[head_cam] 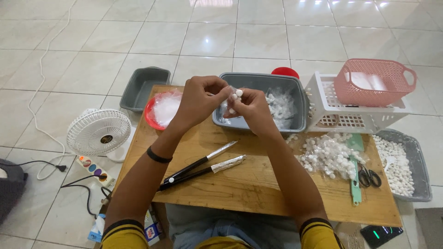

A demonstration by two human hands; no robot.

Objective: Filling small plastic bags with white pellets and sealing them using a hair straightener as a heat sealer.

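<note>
Nearest the camera, at six o'clock, yellow sleeve cuffs were cut off by the lower edge, and both forearms ran up over the wooden desk. On its near left, at about seven o'clock, lay foil-wrapped tongs with black handles. At four o'clock a heap of white balls sat loose on the wood beside a green tool and black scissors. A grey tray of more white balls stood at the desk's right end, its far corner off the wood.

Toward the centre, the left hand and right hand met above the desk. Both grips were pinched shut on a small clear bag with a few white balls at its mouth; the bag's lower part was hidden behind the fingers, so its contents were hard to make out.

Beyond the hands, at twelve o'clock, a grey tub held filled clear packets, blurred together. At ten o'clock a red plate carried crumpled plastic, with an empty grey bin behind it. At two o'clock a pink basket rested on a white crate. A small white fan stood on the floor at nine o'clock.
</note>
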